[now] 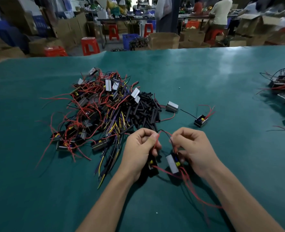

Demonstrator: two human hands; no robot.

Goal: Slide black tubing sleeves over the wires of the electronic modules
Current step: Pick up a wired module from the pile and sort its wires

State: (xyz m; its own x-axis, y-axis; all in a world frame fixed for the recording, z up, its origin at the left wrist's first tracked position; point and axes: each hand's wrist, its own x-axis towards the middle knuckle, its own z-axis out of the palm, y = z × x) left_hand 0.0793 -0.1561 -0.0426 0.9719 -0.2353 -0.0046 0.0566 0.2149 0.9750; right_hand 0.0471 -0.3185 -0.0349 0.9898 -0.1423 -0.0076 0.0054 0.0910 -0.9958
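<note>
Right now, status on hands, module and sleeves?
Left hand and right hand both pinching wires. Module between hands, unsleeved. Sleeve pile ahead, untouched. Tangled module heap left, not obstructing.

Dim overhead light is glaring pale on the green table (205, 67) – soft shadows are pooling beneath the forearms. Wide-angle distortion is bending the edges, and the background workshop is blurring.
</note>
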